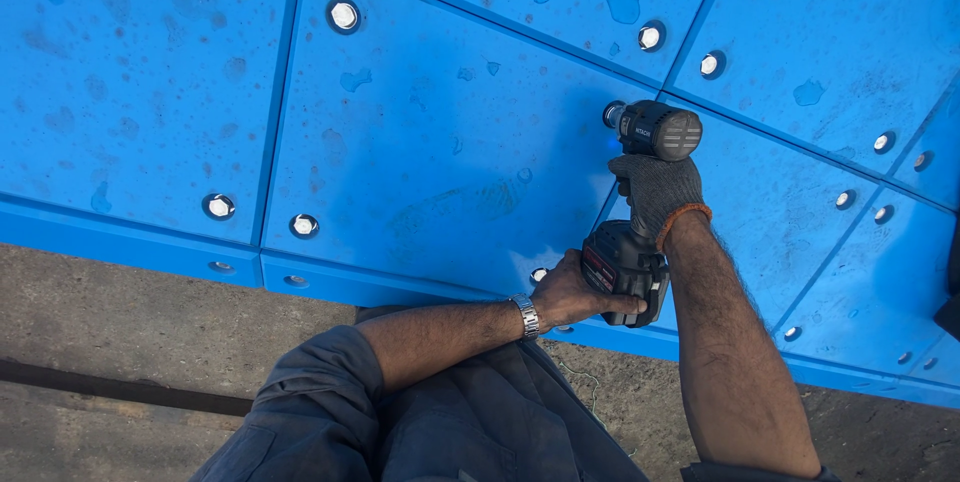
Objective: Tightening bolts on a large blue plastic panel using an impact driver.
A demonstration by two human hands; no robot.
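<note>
The blue panels (430,132) look like smooth moulded plastic with a dull sheen, marked by darker wet-looking blotches and fine dusty scuffs. The bolt heads (343,15) sunk into round recesses are bright, shiny metal. The power driver (640,212) has a matt dark plastic casing, with a ribbed grey rear cap and a glossy label on its battery block. The right hand (655,192) wears a coarse knitted grey cloth glove with an orange cuff; the left hand (575,292) is bare, with a polished metal link watch (526,316) at the wrist. The sleeve (320,392) is soft, matt grey woven cloth. The ground (120,342) is rough, gritty concrete.
</note>
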